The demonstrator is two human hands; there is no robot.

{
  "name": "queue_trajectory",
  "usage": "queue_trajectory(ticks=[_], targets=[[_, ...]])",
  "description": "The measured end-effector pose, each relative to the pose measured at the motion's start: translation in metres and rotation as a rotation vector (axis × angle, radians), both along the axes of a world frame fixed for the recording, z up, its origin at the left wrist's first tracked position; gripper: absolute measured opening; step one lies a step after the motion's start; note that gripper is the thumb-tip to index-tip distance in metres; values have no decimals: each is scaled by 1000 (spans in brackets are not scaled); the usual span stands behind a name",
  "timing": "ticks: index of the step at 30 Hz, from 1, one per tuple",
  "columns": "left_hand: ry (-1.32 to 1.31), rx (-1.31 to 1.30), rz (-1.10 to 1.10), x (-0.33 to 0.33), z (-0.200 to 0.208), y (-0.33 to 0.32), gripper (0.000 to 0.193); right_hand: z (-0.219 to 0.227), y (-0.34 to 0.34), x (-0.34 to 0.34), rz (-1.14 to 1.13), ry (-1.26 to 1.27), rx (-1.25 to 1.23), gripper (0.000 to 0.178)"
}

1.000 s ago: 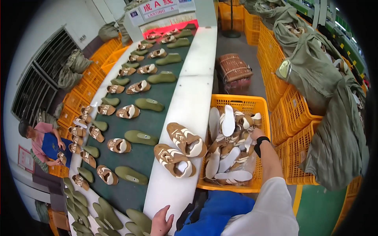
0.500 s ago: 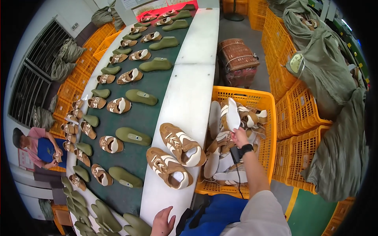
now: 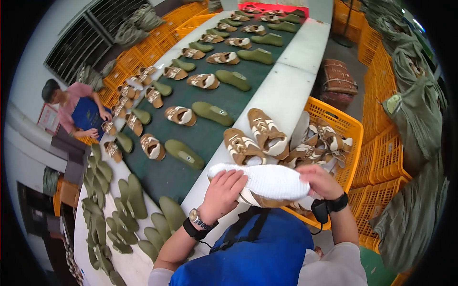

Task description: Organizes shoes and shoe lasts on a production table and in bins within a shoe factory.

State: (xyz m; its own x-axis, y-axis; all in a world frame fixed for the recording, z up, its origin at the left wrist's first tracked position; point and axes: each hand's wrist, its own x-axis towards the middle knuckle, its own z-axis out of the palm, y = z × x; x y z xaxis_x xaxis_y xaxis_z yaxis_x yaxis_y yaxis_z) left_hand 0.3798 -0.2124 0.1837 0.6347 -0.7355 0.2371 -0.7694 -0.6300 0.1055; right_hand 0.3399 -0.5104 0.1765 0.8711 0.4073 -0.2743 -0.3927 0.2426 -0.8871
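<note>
A brown-and-white shoe upper [image 3: 272, 181] lies across in front of me, its ribbed white underside facing up. My left hand [image 3: 223, 191] is closed on one end, fingers over the white bottom. At the other end my right hand [image 3: 322, 182] grips it, slightly blurred; the thumb and part of the fingers are hidden. Just beyond stand two brown-and-white laced shoes, one shoe [image 3: 268, 133] beside another shoe [image 3: 241, 147], on the white table edge [image 3: 281, 102]. To the right, an orange crate [image 3: 354, 155] holds a heap of similar shoe uppers [image 3: 312, 148].
A dark green conveyor belt [image 3: 157, 178] carries rows of shoes and green shoe lasts [image 3: 183, 153]. More lasts [image 3: 131, 195] pile up at the near left. Across the belt a person [image 3: 81, 112] in a blue apron handles a shoe. Stacked orange crates [image 3: 381, 162] line the right.
My right hand has come out of the crate with the shoe upper and brought it in front of me. My left hand has risen and taken hold too. The view has turned left.
</note>
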Motion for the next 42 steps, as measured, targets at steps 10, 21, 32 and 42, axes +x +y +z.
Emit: queue_trajectory(ticks=[10,21,32,42], targets=[[1222,-1341,498,-38,-48,51,43,-33,106,10,253,-289,-297,63],[1120,-563,1010,-25,-163,77,45,-200,24,15,427,-386,-1008,34],[1424,-1025,959,-8,-140,34,39,-358,-80,-36,443,313,-1336,21],[1413,-867,1109,-45,-148,59,32,-394,25,-17,513,354,-1418,70]])
